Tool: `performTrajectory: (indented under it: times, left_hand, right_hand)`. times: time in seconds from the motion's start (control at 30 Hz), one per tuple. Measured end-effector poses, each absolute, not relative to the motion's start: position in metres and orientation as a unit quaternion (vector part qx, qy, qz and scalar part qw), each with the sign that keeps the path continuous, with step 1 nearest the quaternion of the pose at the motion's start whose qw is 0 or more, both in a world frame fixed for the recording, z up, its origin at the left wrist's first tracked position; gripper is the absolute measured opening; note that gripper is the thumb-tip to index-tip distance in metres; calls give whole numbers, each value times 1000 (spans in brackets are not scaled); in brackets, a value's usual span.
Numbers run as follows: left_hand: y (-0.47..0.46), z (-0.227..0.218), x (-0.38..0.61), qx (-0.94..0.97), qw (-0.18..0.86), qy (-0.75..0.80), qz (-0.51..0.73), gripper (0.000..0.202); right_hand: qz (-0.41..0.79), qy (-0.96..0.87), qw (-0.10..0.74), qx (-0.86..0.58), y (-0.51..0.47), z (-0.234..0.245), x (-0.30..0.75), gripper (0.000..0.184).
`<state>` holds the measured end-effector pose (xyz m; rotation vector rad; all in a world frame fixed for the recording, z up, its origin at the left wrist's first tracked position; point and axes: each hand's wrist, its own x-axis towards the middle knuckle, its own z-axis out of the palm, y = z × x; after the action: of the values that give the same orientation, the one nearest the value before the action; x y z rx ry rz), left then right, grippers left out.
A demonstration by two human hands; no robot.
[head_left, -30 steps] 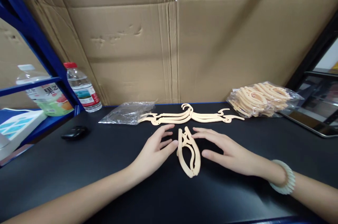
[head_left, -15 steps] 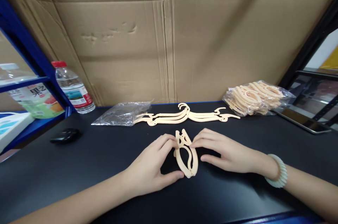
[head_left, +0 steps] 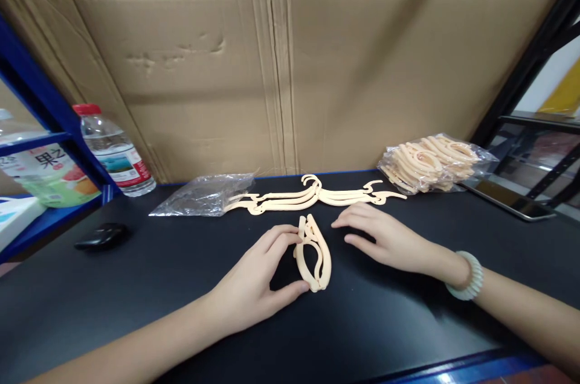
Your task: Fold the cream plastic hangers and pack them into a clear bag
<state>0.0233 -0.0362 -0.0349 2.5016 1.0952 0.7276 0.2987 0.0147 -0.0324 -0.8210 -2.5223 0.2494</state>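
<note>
A folded cream plastic hanger (head_left: pixel 325 263) stands near the middle of the black table. My left hand (head_left: pixel 258 278) grips its left side, fingertips near the upper end and thumb at the lower end. To the right, my right hand (head_left: pixel 385 236) is apart from the hanger, holding nothing, with its fingers spread and a pale coiled band (head_left: pixel 469 278) round the wrist. Behind both hands, unfolded hangers (head_left: pixel 281 200) of the same cream colour lie stacked, hooks pointing to the back. How many are stacked I cannot tell.
A clear plastic bag (head_left: pixel 203 194) lies at the back left, beside a water bottle (head_left: pixel 120 157) and a black mouse (head_left: pixel 103 236). Bagged folded hangers (head_left: pixel 428 160) and a phone-like device (head_left: pixel 512 198) are at the back right. Cardboard (head_left: pixel 203 82) walls the back.
My right hand has let go of the folded hanger and moved away from it to the right and back. My left hand stays on the hanger. The view has shifted slightly.
</note>
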Motion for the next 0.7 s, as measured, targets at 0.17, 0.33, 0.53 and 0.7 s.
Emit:
performTrajectory:
  times: [0.17, 0.33, 0.53, 0.7]
  left_hand:
    - [-37, -34, 21, 869, 134, 379, 288, 23]
    - [-36, -36, 20, 871, 150, 373, 283, 22]
    - [-36, -34, 21, 867, 157, 374, 290, 21]
    - [-37, -31, 22, 856, 174, 381, 302, 19]
  right_hand:
    - [-1, -883, 287, -372, 48, -39, 326, 23]
    - [-73, -877, 231, -416, 61, -43, 336, 20]
    - [-64, -881, 224, -412, 61, -49, 332, 18]
    - [-33, -883, 237, -404, 64, -51, 331, 8]
